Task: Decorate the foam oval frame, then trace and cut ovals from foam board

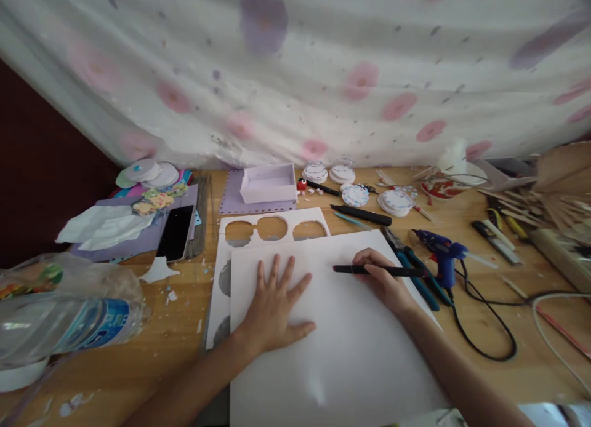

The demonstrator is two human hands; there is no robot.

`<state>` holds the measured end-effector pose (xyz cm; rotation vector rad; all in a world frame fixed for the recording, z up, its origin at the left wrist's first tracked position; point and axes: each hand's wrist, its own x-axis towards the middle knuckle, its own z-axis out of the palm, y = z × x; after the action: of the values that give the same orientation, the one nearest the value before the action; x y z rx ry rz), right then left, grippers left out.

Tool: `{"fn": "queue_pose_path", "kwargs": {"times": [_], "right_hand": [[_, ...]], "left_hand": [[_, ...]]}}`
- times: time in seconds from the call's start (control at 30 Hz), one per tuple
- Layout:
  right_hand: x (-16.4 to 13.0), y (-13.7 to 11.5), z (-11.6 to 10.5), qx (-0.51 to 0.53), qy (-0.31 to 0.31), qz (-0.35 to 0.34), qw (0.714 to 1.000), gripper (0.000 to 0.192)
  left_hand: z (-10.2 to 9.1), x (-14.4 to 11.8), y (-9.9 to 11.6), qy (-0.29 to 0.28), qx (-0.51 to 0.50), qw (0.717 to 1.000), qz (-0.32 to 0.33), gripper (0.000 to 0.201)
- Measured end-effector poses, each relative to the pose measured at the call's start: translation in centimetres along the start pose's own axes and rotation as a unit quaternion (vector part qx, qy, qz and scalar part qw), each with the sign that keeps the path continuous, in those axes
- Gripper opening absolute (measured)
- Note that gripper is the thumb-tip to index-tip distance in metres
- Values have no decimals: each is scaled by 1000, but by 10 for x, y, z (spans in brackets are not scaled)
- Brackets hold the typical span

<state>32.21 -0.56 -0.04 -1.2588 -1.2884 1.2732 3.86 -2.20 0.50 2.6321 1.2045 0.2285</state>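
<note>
White sheet (341,328) is lying on the wooden table (484,378), and everything here is being placed against it: the left hand (274,307) is pressing flat on its near-left part with fingers spread wide, while the right hand (385,282) is closing its fingers around a black pen (378,270), tip hovering over the sheet's upper middle. If the left palm is easing off, the sheet is likely sliding over the cut-out board (272,230) beneath it and a line is going crooked; the black cable (484,328) to the right of the sheet, running from the blue glue gun (441,255), could be snagging the right forearm. Beyond the sheet's far edge a lilac box (268,184) is sitting open, apparently holding nothing; to its left a plastic bottle (69,328) is lying on its side
</note>
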Motion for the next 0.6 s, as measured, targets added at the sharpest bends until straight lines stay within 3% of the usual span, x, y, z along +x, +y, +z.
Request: {"fn": "queue_pose_path", "kwargs": {"times": [0.2,0.27,0.37,0.47,0.6], "right_hand": [[-6,-23,22,47,-111,-88,989,24],[-10,-39,34,56,-146,-117,981,21],[-15,-65,52,54,-194,-169,965,14],[-21,-83,67,41,-227,-188,955,5],[-32,-90,80,45,-226,-177,957,4]], "left_hand": [[-2,-3,-4,35,-64,997,-1,77],[-14,-5,-3,83,-139,987,-20,65],[-46,-8,3,119,-307,944,-39,52],[-76,-13,13,25,-412,909,-57,36],[-93,-24,22,30,-434,895,-101,35]]}}
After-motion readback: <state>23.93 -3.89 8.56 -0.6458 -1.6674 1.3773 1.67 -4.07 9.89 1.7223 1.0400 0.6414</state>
